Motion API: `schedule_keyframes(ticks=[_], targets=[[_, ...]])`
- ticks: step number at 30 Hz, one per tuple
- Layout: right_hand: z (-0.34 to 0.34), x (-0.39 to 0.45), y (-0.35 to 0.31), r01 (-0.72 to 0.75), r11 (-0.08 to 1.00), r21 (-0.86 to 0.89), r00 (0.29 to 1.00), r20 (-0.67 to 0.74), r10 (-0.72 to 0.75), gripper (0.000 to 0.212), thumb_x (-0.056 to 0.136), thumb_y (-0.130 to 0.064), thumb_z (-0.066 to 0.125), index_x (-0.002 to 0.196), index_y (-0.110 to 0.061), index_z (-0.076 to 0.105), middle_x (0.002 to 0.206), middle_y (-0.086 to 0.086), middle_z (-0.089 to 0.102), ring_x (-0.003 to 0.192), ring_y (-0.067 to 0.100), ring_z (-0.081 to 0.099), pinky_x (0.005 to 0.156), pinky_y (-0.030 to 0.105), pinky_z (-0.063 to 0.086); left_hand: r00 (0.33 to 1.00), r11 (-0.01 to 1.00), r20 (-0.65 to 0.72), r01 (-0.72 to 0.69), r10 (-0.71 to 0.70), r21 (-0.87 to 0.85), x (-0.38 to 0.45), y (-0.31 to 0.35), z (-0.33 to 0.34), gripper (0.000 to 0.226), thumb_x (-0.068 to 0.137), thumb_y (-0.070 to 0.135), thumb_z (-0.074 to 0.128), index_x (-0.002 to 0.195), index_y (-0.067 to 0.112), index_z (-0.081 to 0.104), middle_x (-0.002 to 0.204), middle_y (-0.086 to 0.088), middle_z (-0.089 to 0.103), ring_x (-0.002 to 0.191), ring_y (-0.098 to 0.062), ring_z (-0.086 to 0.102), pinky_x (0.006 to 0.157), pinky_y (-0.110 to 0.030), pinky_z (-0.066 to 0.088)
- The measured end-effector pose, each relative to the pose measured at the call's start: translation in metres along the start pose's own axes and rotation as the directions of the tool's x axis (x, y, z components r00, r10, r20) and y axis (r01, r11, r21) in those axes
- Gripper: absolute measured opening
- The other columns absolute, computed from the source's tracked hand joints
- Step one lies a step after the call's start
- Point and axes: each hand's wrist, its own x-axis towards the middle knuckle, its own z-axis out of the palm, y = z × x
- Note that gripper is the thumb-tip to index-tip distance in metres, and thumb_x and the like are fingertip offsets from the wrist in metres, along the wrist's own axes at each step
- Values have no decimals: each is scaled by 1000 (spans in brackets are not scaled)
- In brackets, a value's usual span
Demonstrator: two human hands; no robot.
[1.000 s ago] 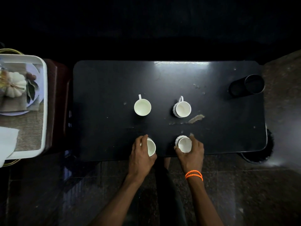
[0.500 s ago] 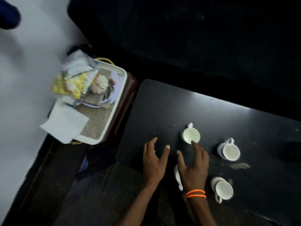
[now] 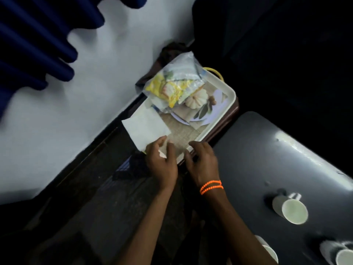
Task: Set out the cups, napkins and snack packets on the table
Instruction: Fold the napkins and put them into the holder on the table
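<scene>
A white tray is seen on a dark stand beside the black surface, against a pale wall. On the tray's far end a heap of snack packets, yellow and clear, is piled over a printed pumpkin picture. A white paper napkin lies across the tray's near left edge, overhanging it.

The left hand is laid on the napkin's near corner, thumb and fingers spread loosely, with a bit of white paper showing under the thumb; whether the paper is pinched cannot be told because of blur. The right hand, with an orange beaded bracelet at the wrist, is held open at the tray's near rim, fingers curled slightly, nothing gripped.

On the surface three white cups are seen: one near the right, one partly hidden behind the right forearm, and one cut by the lower right corner. A blue curtain hangs at upper left.
</scene>
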Motion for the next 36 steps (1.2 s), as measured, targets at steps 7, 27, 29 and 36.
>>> schedule_keyframes(ticks=[7,27,29,36], targets=[[62,18,-50,162,984,69,975,142,-171,19,90,-14,69,107,-6,73,99,12,70,93,31,66,79,35,51,845,845,-101,532,-526,55,102,-36,-22,64,83,35,74,136,4,58,130,-15,67,111,-31,70,92,-45,59],[26,80,-32,-665,130,735,672,513,534,58,91,-56,66,119,-5,67,89,9,71,82,28,62,72,40,50,857,830,416,453,-304,-326,95,53,-32,20,84,9,77,96,23,82,101,-1,82,94,-17,77,74,-32,62],[12,77,-24,-657,-53,752,664,611,431,51,94,-42,68,131,-6,65,117,14,75,106,32,69,94,48,56,804,758,492,540,-335,-365,89,57,-24,21,86,3,73,100,17,81,105,-5,82,94,-19,76,76,-37,61],[-40,62,9,-522,347,779,794,296,531,32,75,3,82,103,-3,69,112,23,75,95,34,71,83,46,60,671,766,616,621,-412,-164,56,48,11,9,77,25,77,84,30,80,92,4,82,83,-13,77,64,-31,55]])
